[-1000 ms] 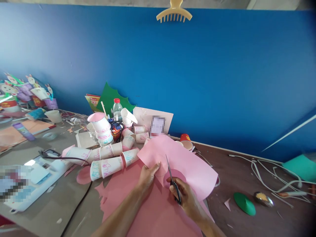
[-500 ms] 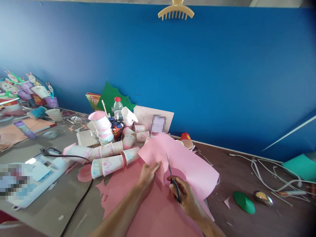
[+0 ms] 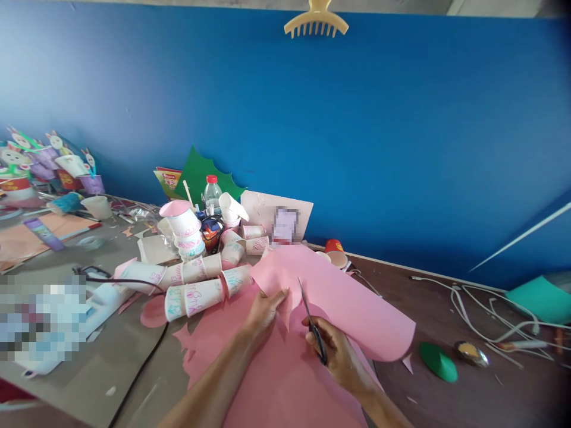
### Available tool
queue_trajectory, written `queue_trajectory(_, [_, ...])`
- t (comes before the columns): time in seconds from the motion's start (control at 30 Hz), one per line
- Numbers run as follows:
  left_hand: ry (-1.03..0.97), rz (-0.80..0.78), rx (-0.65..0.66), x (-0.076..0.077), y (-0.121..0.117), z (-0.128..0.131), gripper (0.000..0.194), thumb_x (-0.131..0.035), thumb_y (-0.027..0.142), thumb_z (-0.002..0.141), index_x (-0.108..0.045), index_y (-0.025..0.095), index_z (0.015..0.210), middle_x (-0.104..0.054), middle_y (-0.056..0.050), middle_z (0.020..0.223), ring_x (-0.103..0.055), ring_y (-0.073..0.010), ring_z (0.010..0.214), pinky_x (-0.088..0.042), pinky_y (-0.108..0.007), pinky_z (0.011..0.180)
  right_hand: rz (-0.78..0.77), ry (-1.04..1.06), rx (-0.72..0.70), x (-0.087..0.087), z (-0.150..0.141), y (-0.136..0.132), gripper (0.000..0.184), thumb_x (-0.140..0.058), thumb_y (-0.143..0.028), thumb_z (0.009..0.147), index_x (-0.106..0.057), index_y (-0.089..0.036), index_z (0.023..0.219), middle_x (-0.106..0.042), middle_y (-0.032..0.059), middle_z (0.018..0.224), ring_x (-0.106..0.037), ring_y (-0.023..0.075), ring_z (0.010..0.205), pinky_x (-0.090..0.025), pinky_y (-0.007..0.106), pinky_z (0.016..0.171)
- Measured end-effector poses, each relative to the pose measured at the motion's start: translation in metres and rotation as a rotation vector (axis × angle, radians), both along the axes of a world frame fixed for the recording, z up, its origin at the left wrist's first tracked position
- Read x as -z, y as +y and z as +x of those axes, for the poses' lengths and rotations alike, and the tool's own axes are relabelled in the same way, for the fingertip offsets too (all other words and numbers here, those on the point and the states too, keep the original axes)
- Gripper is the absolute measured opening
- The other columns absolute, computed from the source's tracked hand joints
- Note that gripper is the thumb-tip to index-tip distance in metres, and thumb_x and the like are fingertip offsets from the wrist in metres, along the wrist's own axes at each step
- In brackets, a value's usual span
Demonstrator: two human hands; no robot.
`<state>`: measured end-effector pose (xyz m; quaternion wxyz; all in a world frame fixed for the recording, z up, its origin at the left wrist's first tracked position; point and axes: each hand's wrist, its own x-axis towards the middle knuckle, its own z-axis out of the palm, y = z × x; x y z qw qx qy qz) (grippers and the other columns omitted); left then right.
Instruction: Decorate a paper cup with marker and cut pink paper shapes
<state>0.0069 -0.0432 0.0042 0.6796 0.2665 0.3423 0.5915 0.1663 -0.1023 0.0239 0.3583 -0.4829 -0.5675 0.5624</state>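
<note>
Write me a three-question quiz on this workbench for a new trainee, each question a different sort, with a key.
1. The right hand holds: A) a marker, B) scissors, C) a clear bottle.
2. True or false: in this view, the green cone lies to the left of the pink sheet that the left hand grips.
3. Fill in the colour: the bottle in front of the green sheet has a ____ cap.

Key: 1 B; 2 false, it lies to the right; 3 red.

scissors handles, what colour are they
The scissors handles in the right hand are black, seen best in the head view.
</note>
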Motion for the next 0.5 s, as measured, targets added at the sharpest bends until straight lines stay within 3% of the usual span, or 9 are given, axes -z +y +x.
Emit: queue_trajectory(0.5, [0.088,-0.043,0.072,-0.013,-0.001,-0.011,0.028,-0.081,0.031,0.061,-0.066,0.010,0.072,-0.064,-0.002,0.061,-0.058,-0.0139,0.055,-0.045,-0.025,0.054,-0.014,-0.016,-0.014,0.011,0.004,0.002,0.043,-0.062,-0.055,0.079,-0.055,-0.017,0.098,-0.036,-0.0063,0.065,-0.033,0.0114,0.059,-0.031,0.025,0.055])
